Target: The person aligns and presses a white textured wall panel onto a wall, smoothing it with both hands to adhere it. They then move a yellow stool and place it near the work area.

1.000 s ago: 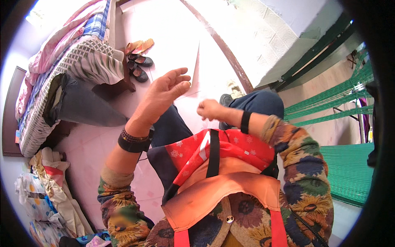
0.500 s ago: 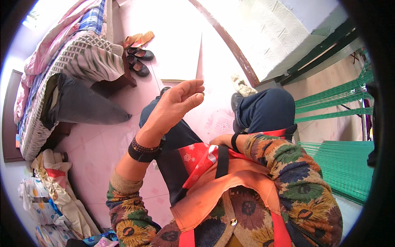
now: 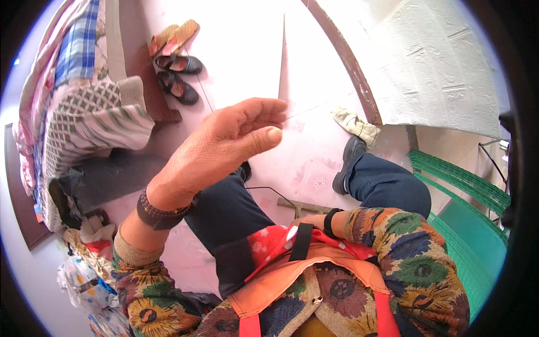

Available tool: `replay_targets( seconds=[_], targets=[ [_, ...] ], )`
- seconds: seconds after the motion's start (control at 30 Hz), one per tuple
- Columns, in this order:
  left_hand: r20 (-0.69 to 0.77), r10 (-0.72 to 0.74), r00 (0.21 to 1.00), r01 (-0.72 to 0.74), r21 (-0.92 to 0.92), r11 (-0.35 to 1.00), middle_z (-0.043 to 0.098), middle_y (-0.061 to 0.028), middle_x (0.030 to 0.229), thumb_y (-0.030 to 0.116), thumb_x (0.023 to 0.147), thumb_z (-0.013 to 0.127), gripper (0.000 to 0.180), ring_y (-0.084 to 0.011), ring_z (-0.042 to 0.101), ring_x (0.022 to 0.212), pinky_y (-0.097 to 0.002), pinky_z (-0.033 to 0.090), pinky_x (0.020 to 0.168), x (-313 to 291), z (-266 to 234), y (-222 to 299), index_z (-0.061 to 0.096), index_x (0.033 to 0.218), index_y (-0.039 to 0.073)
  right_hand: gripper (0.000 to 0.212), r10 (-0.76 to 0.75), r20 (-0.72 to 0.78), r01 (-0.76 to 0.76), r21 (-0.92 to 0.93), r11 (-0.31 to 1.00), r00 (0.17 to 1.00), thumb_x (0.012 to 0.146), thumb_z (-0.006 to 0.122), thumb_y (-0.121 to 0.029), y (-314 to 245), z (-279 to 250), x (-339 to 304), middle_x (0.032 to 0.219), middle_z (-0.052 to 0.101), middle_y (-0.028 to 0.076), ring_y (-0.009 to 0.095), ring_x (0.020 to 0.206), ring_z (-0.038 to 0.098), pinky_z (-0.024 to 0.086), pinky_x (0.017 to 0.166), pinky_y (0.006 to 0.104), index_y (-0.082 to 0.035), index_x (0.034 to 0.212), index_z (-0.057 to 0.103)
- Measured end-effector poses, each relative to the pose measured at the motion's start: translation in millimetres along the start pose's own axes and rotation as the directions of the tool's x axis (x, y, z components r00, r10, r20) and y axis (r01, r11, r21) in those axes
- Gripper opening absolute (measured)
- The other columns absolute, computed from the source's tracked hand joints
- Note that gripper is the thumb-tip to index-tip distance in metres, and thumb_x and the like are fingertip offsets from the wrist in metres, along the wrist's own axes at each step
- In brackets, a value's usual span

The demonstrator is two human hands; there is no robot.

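Observation:
My left hand [image 3: 230, 135] is raised in front of me with nothing in it. Its fingers are stretched out and slightly curved, with the thumb apart from them. A beaded bracelet and a black band [image 3: 160, 216] circle that wrist. My right hand [image 3: 313, 221] rests low at my waist, against the red and orange apron [image 3: 275, 281]. A black strap [image 3: 301, 241] crosses close to it, and its fingers are mostly hidden. Below my hands are my legs in dark blue trousers [image 3: 387, 182] and one black shoe [image 3: 348, 165].
On the left, a bed with a patterned blanket [image 3: 78, 121] has a dark cloth [image 3: 120, 180] hanging by it. Black shoes [image 3: 178, 87] and tan slippers [image 3: 182, 35] lie beyond. A crumpled cloth [image 3: 356, 124] is on the floor; a green corded seat [image 3: 471, 224] stands right.
The whole view has shifted, with the bed and seat displaced. My left hand appears larger and reaches further left at the wrist. My right hand stays at the waist. A bar and thin wire now show below.

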State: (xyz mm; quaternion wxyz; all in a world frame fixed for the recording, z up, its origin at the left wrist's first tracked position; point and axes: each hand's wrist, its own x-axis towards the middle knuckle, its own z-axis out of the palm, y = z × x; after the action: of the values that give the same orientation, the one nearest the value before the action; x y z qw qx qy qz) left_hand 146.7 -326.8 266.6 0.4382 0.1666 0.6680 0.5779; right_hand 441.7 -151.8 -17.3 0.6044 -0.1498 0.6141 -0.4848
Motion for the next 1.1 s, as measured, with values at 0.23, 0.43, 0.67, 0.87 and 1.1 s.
replay_targets(
  seconds=[0.23, 0.43, 0.67, 0.87, 1.1],
  targets=[
    [0.047, 0.015, 0.999, -0.019, 0.087, 0.996, 0.061, -0.0141, 0.130, 0.030, 0.099, 0.060, 0.053, -0.0216, 0.058, 0.121, -0.0332, 0.045, 0.102, 18.9, 19.6, 34.9, 0.049, 0.139, -0.003, 0.034, -0.119, -0.224, 0.095, -0.116, 0.989, 0.967, 0.083, 0.062, -0.025, -20.3, -35.8, 24.9, 0.108, 0.068, 0.027, 0.042, 0.104, 0.066, 0.053, 0.085, 0.0473, 0.001, 0.104, 0.071],
    [0.118, 0.088, 0.989, -0.104, 0.138, 0.985, 0.061, -0.0154, 0.129, 0.031, 0.101, 0.057, 0.051, -0.0225, 0.059, 0.120, -0.0341, 0.046, 0.102, 14.9, 49.4, 44.4, 0.049, 0.138, -0.003, 0.035, -0.202, -0.383, 0.137, -0.190, 0.972, 0.902, 0.083, 0.062, -0.026, -23.4, -33.2, 40.8, 0.108, 0.068, 0.027, 0.042, 0.104, 0.066, 0.052, 0.085, 0.0471, 0.001, 0.104, 0.070],
    [0.032, 0.156, 0.987, -0.159, 0.099, 0.982, 0.061, -0.0183, 0.126, 0.032, 0.100, 0.058, 0.056, -0.0232, 0.061, 0.116, -0.0327, 0.046, 0.099, -27.6, 67.0, 36.0, 0.047, 0.137, -0.007, 0.036, -0.232, -0.453, 0.130, -0.246, 0.961, 0.861, 0.083, 0.062, -0.027, -30.7, -39.5, 47.5, 0.107, 0.068, 0.027, 0.042, 0.104, 0.066, 0.052, 0.085, 0.0468, 0.001, 0.105, 0.070],
    [-0.086, 0.169, 0.982, -0.159, 0.114, 0.981, 0.064, -0.0153, 0.124, 0.027, 0.102, 0.056, 0.046, -0.0230, 0.062, 0.116, -0.0326, 0.049, 0.098, -62.8, 69.2, 40.1, 0.052, 0.135, -0.004, 0.037, -0.278, -0.483, 0.155, -0.278, 0.948, 0.830, 0.083, 0.063, -0.027, -32.7, -43.6, 48.1, 0.107, 0.068, 0.027, 0.042, 0.104, 0.065, 0.052, 0.085, 0.0466, 0.001, 0.106, 0.070],
    [-0.085, 0.191, 0.978, -0.176, 0.162, 0.971, 0.063, -0.0145, 0.124, 0.035, 0.100, 0.058, 0.054, -0.0204, 0.060, 0.117, -0.0321, 0.045, 0.099, -77.1, 77.7, 37.5, 0.050, 0.136, -0.004, 0.038, -0.307, -0.488, 0.161, -0.318, 0.934, 0.817, 0.083, 0.063, -0.028, -34.1, -43.6, 45.0, 0.107, 0.068, 0.027, 0.042, 0.104, 0.065, 0.052, 0.086, 0.0464, 0.001, 0.106, 0.069]
  ],
)
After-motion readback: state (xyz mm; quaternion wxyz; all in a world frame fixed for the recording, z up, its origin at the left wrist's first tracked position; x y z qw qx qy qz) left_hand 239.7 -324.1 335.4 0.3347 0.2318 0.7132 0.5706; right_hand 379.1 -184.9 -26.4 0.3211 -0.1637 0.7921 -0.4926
